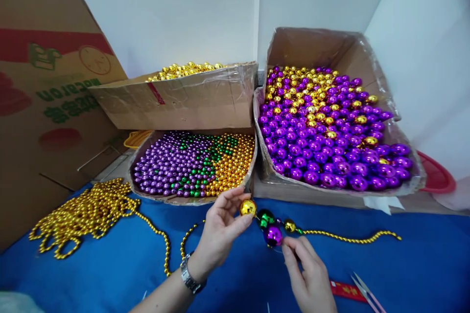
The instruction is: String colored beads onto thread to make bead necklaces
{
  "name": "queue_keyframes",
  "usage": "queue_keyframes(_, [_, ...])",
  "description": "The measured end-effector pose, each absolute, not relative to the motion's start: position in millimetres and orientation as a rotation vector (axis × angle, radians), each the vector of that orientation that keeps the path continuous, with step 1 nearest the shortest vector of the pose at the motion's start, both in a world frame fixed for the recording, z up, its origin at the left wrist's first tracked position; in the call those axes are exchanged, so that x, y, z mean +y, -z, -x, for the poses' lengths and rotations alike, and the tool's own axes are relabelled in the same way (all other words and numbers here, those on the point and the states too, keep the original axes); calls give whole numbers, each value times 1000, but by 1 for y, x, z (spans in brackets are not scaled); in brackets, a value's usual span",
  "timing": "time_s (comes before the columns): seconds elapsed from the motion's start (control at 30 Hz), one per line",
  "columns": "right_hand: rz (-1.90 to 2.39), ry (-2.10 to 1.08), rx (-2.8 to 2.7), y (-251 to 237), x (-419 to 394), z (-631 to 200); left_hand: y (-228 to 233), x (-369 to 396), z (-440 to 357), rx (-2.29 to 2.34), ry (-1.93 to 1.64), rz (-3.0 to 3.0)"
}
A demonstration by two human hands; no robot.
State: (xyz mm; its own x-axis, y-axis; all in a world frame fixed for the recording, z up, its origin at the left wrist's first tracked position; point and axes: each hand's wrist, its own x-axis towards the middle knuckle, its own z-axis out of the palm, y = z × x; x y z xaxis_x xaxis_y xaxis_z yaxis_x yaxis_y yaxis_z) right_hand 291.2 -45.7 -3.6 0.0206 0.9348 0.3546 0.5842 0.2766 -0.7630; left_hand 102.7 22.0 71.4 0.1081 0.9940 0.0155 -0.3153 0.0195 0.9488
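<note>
While the left hand, a metal wristwatch on its wrist, pinches a large gold ball bead between thumb and fingertips, the right hand just beside it closes its thumb and forefinger on a large purple ball bead. Between these two beads sits a large green ball bead, touching both, and a smaller gold bead follows on the right, leading into a thin gold bead strand that trails rightward over the blue cloth. The whole cluster is held just above the cloth, near its front middle. At the lower right edge lie a pair of tweezers beside a red strip. To the left, a loose heap of gold bead chain rests on the cloth, one strand curving toward the left wrist. Beyond the hands stands a shallow cardboard box of small purple, green and gold beads, and to its right a larger cardboard box filled with large purple and gold balls. Above the shallow box rests another carton heaped with gold beads. A big printed carton leans at far left, and a red basin shows at far right against the white wall.
</note>
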Motion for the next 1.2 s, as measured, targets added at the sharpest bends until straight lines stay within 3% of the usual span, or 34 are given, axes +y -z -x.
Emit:
queue_keyframes(0.27, [1400, -622, -1560, 8, -47, -287, -69, 20, -103, 883, -1227, -958])
queue_keyframes(0.5, [1237, -1279, -884, 9, -45, -267, -67, 16, -103, 915, -1161, -1048])
queue_keyframes(0.7, [1070, -1498, -672, 8, -40, -270, -91, 38, -76, 920, -973, -1421])
queue_keyframes(0.87, [1027, -1517, -667, 14, -39, -280, -97, 112, -17, 1665, -628, -2161])
queue_keyframes(1.2, [1067, -1434, -656, 8, -41, -273, -57, 159, 17, 1810, -415, -2173])
